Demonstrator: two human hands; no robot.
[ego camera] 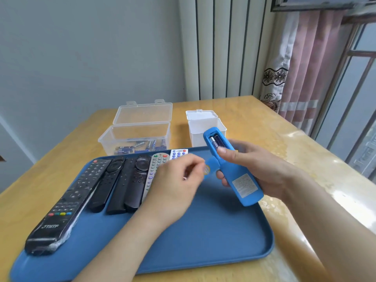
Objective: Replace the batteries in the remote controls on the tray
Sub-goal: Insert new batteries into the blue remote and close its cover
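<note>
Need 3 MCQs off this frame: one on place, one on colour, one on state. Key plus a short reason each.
1. Where does the clear battery box stand?
A. On the table, behind the tray
B. On the tray
C. Under the tray

2. What colour is the remote held in the right hand?
A. Black
B. Blue
C. Grey

3. What state is that remote's battery compartment in?
A. Shut by its cover
B. Open and empty
C. Open, with batteries inside

Key:
1 A: the box sits on the wood past the tray's far rim.
2 B: its casing is blue all over.
3 C: no cover is on it, and batteries show in the bay.
</note>
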